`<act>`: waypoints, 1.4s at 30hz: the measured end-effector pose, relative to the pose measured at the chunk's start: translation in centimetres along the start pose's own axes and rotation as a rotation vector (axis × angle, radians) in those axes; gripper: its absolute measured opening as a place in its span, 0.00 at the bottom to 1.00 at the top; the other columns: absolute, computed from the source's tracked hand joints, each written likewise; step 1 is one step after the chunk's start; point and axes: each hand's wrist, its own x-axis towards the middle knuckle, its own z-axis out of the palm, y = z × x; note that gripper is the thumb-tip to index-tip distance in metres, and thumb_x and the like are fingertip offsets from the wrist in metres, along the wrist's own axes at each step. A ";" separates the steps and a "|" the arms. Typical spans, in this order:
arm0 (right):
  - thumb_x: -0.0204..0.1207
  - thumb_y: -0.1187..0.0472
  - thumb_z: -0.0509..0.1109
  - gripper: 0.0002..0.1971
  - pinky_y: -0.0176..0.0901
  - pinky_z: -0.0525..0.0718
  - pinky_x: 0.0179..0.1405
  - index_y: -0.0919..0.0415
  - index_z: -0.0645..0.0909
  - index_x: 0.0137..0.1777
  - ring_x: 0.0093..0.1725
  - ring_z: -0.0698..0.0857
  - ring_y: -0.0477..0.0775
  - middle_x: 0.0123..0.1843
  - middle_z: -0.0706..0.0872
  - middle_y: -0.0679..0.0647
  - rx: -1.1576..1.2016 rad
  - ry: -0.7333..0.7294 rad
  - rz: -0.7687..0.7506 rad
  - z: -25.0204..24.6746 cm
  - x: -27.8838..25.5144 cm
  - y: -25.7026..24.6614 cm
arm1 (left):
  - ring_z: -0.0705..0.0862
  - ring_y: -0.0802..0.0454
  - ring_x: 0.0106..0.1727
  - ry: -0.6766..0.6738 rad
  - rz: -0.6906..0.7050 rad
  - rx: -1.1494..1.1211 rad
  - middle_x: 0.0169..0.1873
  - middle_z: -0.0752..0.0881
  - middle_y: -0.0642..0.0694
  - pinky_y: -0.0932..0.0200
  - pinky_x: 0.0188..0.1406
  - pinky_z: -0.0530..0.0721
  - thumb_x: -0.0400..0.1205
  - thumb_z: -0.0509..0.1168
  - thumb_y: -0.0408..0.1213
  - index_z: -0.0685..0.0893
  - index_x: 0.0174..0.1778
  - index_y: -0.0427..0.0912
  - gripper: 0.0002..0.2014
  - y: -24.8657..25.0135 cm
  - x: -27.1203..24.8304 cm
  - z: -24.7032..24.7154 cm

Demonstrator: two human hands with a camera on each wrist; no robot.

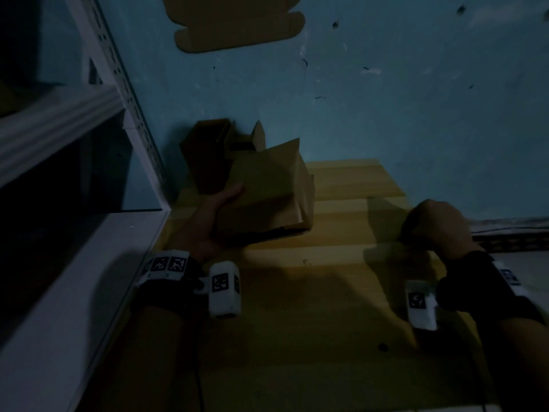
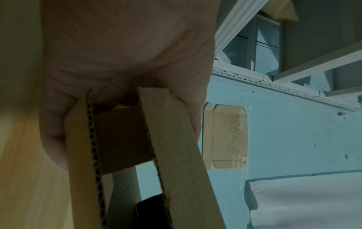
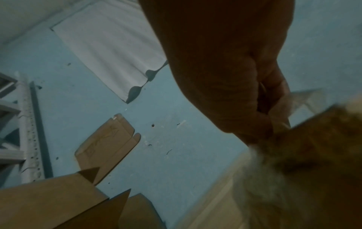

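An open cardboard box (image 1: 267, 185) with raised flaps is tilted over the wooden table (image 1: 326, 292) at left centre. My left hand (image 1: 214, 215) grips its near left side, thumb on top. In the left wrist view my palm (image 2: 117, 54) closes round the box's corrugated flaps (image 2: 176, 155). My right hand (image 1: 436, 227) is curled into a fist at the right, above the table. It holds a pale, motion-blurred thing (image 1: 386, 254) that I cannot identify. The right wrist view shows those fingers (image 3: 260, 116) pinched on the same blurred thing (image 3: 274, 178).
The scene is dim. A second, darker box (image 1: 205, 156) stands behind the held one against the blue wall. A white metal rack (image 1: 59, 120) runs along the left. A flat cardboard sheet (image 1: 237, 22) is taped to the wall, and a white cloth (image 3: 109, 51) hangs beside it.
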 end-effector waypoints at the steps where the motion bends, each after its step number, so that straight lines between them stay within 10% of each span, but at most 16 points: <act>1: 0.62 0.68 0.87 0.11 0.47 0.79 0.42 0.65 0.93 0.44 0.46 0.90 0.67 0.43 0.91 0.68 0.008 0.015 -0.009 0.2 0.2 -0.1 | 0.93 0.44 0.46 -0.003 -0.003 -0.002 0.51 0.93 0.43 0.45 0.50 0.88 0.82 0.67 0.48 0.86 0.64 0.46 0.17 0.0 0.0 0.0; 4: 0.58 0.64 0.90 0.22 0.50 0.79 0.42 0.66 0.86 0.51 0.50 0.87 0.69 0.48 0.88 0.69 -0.027 0.074 -0.017 0.5 0.3 -0.2 | 0.93 0.44 0.45 -0.015 -0.006 -0.011 0.50 0.93 0.43 0.48 0.44 0.90 0.84 0.66 0.47 0.85 0.64 0.46 0.15 -0.1 0.2 0.1; 10: 0.57 0.56 0.91 0.23 0.42 0.73 0.29 0.63 0.79 0.20 0.26 0.79 0.58 0.22 0.77 0.59 -0.084 0.132 0.073 0.4 -0.2 0.1 | 0.93 0.44 0.46 -0.002 0.015 0.010 0.49 0.94 0.43 0.43 0.50 0.88 0.84 0.67 0.46 0.86 0.62 0.46 0.13 -0.2 0.3 0.4; 15: 0.67 0.77 0.75 0.10 0.44 0.72 0.31 0.73 0.81 0.27 0.27 0.75 0.58 0.23 0.71 0.58 -0.112 0.129 0.087 0.1 0.2 -0.3 | 0.92 0.43 0.48 0.003 0.002 0.014 0.50 0.93 0.42 0.41 0.59 0.85 0.84 0.67 0.46 0.87 0.59 0.46 0.12 -0.2 0.2 0.5; 34: 0.64 0.84 0.72 0.02 0.64 0.89 0.40 0.82 0.86 0.32 0.35 0.88 0.69 0.35 0.89 0.73 0.091 0.314 0.141 -1.9 0.6 3.6 | 0.92 0.45 0.45 -0.004 -0.002 0.031 0.47 0.94 0.43 0.43 0.61 0.83 0.86 0.65 0.44 0.87 0.59 0.43 0.12 0.0 -0.2 0.9; 42: 0.74 0.65 0.68 0.15 0.55 0.85 0.49 0.72 0.90 0.55 0.49 0.90 0.75 0.50 0.91 0.74 0.176 0.558 -0.081 -2.6 -0.9 -0.8 | 0.92 0.45 0.47 0.007 -0.032 0.031 0.50 0.93 0.42 0.45 0.62 0.83 0.84 0.67 0.46 0.86 0.62 0.42 0.15 -0.1 -0.4 1.3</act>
